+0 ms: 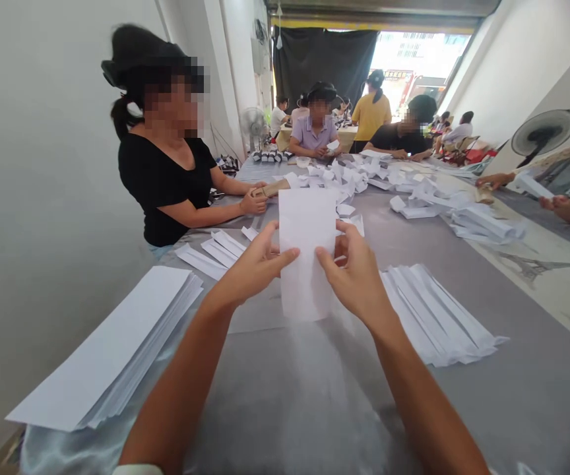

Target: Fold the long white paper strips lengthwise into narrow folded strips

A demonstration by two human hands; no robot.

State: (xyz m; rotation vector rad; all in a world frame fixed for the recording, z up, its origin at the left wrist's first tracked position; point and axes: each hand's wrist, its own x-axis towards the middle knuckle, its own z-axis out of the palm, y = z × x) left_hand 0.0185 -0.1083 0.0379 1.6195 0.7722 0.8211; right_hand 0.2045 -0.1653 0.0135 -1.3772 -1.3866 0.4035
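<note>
**A:** Where's the white paper sheet (307,254) sitting?

**B:** Right at 12 o'clock, just ahead of the person, held between the left hand (253,264) and right hand (357,274) over the grey cloth-covered surface (295,409). I can't tell whether its lower edge touches the cloth.

**A:** Which way does it point?

**B:** Its long axis runs about 12 to 6, with one short edge at the far end and the other nearest the person.

**A:** How would it handle?

**B:** It looks light, thin and smooth, so it should bend easily and might slide. I'd hold both long edges near the middle, as the hands do here.

**A:** And the fingers?

**B:** Each thumb (285,257) presses on the near face, and the other fingers (340,239) curl behind, partly hidden. Both hands seem clamped on the sheet's long edges.

**A:** What's nearby?

**B:** A stack of long paper sheets (107,343) lies at 8 o'clock, folded paper strips (433,313) at 3 o'clock, and smaller folded strips (213,254) at 11 o'clock.
</note>
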